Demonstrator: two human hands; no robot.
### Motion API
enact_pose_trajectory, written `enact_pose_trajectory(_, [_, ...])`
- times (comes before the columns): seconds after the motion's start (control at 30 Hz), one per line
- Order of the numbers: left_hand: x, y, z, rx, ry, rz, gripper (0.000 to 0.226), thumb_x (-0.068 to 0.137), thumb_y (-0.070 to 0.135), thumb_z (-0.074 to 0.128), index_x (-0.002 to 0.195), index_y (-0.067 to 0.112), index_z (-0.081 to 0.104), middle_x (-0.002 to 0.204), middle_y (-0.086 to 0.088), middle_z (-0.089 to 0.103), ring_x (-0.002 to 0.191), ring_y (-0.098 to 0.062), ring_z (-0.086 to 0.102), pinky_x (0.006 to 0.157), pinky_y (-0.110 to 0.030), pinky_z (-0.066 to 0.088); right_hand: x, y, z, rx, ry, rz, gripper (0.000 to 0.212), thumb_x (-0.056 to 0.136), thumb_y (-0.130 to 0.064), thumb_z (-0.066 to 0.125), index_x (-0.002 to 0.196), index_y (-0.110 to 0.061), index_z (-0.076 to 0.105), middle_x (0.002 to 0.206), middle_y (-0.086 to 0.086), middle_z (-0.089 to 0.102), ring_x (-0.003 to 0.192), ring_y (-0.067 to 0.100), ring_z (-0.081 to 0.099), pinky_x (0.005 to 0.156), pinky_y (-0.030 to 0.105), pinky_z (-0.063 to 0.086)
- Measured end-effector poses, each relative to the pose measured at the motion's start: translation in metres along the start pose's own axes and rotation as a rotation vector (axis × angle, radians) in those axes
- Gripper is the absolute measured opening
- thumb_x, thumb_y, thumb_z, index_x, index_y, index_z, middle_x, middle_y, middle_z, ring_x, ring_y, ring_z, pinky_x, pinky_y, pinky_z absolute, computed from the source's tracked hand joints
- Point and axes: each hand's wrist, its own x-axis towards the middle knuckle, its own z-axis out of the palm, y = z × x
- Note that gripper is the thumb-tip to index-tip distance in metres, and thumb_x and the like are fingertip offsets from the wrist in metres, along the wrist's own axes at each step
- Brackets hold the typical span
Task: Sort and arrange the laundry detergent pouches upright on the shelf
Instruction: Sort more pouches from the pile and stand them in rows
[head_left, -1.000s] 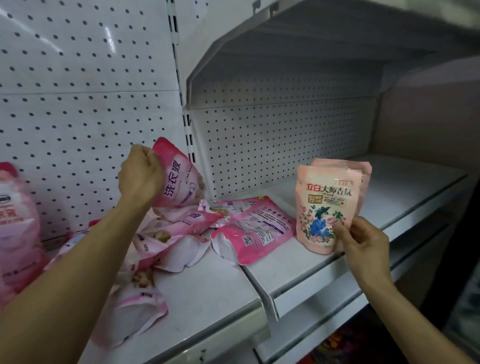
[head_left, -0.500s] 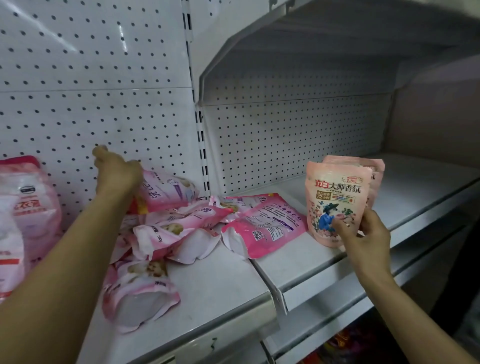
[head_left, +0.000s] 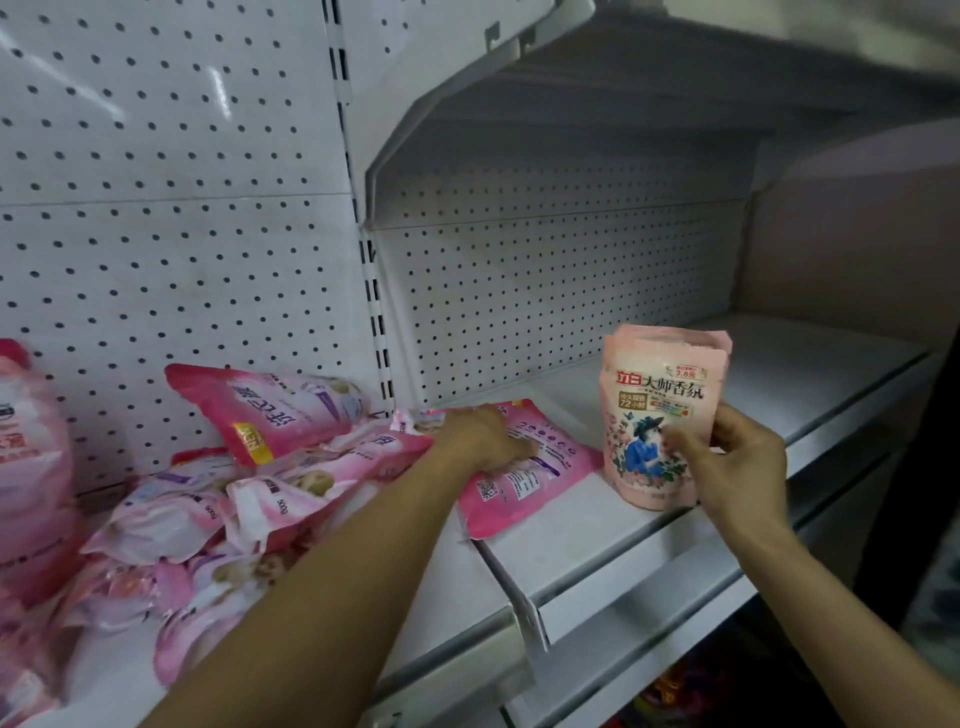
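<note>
At the far left edge stand large glossy pink bags (head_left: 31, 467), soft-sided and partly cut off by the frame. Beside them a loose heap of pink pouches (head_left: 218, 519) lies flat and crumpled on the white metal shelf (head_left: 597, 551), their film shiny and wrinkled; one pink pouch (head_left: 280, 410) leans tilted against the perforated back panel (head_left: 182, 249) on top of the heap. The left hand (head_left: 483, 439) reaches over the heap and rests palm-down on a flat pink pouch (head_left: 524, 467) that lies across the joint between two shelf sections; whether its fingers curl round the pouch edge cannot be told. Just right of it a pale peach pouch (head_left: 649, 415) stands upright on the shelf, another of the same kind close behind it, their top seams straight. The right hand (head_left: 737, 462) holds the front one, thumb on its printed face and fingers curled behind its right edge. Further right the shelf surface runs bare to the side wall.
</note>
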Motion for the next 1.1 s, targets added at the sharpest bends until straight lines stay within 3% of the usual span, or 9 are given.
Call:
enact_pose_trajectory(0.2, [0.016,0.008,-0.002,-0.417,-0.058,-0.153,0.068,0.085,0.031,0.074,0.137,0.000,0.043,0.114,-0.013,0.064,0.099,-0.025,0.064,0.079,-0.029,0.053,0.000,0.003,-0.005,0.001,0.004,0.028,0.021,0.086,-0.005,0.069,0.100,-0.019,0.069,0.089,-0.016,0.070,0.077,-0.008,0.067,0.052,0.010,0.051])
enact_pose_trajectory(0.3, [0.013,0.010,-0.012,-0.484,0.018,-0.093,0.059,0.089,0.028,0.071,0.139,0.007,0.048,0.123,-0.014,0.064,0.108,-0.029,0.065,0.093,-0.035,0.052,0.002,0.003,-0.008,-0.002,-0.003,0.046,0.022,0.086,-0.007,0.070,0.103,-0.020,0.069,0.092,-0.014,0.071,0.078,-0.008,0.068,0.052,0.010,0.051])
enact_pose_trajectory(0.43, [-0.007,0.015,-0.038,-0.842,0.160,0.029,0.020,0.096,0.019,0.060,0.116,0.014,0.062,0.085,-0.006,0.074,0.065,-0.021,0.074,0.053,-0.027,0.057,0.004,0.004,-0.008,-0.002,0.007,0.059,0.022,0.085,-0.008,0.071,0.103,-0.022,0.069,0.092,-0.014,0.071,0.077,-0.009,0.068,0.051,0.011,0.051])
enact_pose_trajectory(0.57, [-0.026,0.027,-0.039,-1.226,0.486,0.152,0.007,0.097,0.017,0.059,0.095,0.024,0.060,0.096,-0.003,0.073,0.086,-0.022,0.072,0.075,-0.034,0.058,0.004,0.004,-0.004,-0.003,0.050,0.043,0.018,0.085,-0.007,0.070,0.102,-0.015,0.070,0.095,-0.006,0.073,0.078,-0.008,0.067,0.053,0.012,0.053])
enact_pose_trajectory(0.67, [-0.035,0.041,-0.010,-1.359,0.570,0.174,0.007,0.096,0.022,0.059,0.094,0.027,0.055,0.094,0.002,0.072,0.087,-0.017,0.072,0.072,-0.028,0.057,0.001,0.004,0.000,-0.012,0.018,0.021,0.020,0.086,-0.006,0.070,0.103,-0.014,0.069,0.096,-0.008,0.072,0.080,-0.008,0.067,0.055,0.011,0.052])
enact_pose_trajectory(0.87, [-0.028,0.047,0.009,-1.347,0.538,0.170,0.007,0.099,0.019,0.055,0.105,0.020,0.052,0.103,-0.005,0.067,0.093,-0.020,0.066,0.070,-0.025,0.050,0.002,0.003,0.003,-0.075,-0.052,-0.004,0.019,0.086,-0.008,0.069,0.103,-0.014,0.065,0.099,-0.007,0.072,0.078,-0.010,0.065,0.056,0.012,0.051])
enact_pose_trajectory(0.93, [-0.028,0.042,0.005,-1.293,0.488,0.154,0.009,0.098,0.015,0.055,0.106,0.020,0.052,0.107,-0.004,0.068,0.097,-0.020,0.066,0.075,-0.030,0.054,0.000,0.002,0.004,-0.094,-0.059,-0.001,0.022,0.085,-0.011,0.071,0.104,-0.017,0.063,0.100,-0.010,0.071,0.081,-0.009,0.065,0.061,0.016,0.053])
enact_pose_trajectory(1.03, [-0.031,0.026,-0.002,-1.151,0.266,0.195,0.035,0.092,0.006,0.062,0.124,0.014,0.051,0.119,-0.004,0.067,0.111,-0.023,0.064,0.095,-0.045,0.053,-0.003,0.000,0.004,-0.143,-0.063,0.003,0.030,0.084,-0.018,0.074,0.109,-0.025,0.059,0.101,-0.016,0.068,0.083,-0.010,0.065,0.061,0.020,0.053])
enact_pose_trajectory(1.1, [-0.030,0.007,-0.011,-0.898,0.060,0.271,0.060,0.086,0.001,0.069,0.137,0.016,0.041,0.127,-0.001,0.061,0.118,-0.020,0.059,0.093,-0.033,0.052,-0.005,-0.003,0.002,-0.180,-0.061,-0.013,0.035,0.083,-0.022,0.075,0.110,-0.028,0.055,0.100,-0.020,0.065,0.083,-0.011,0.063,0.059,0.017,0.051])
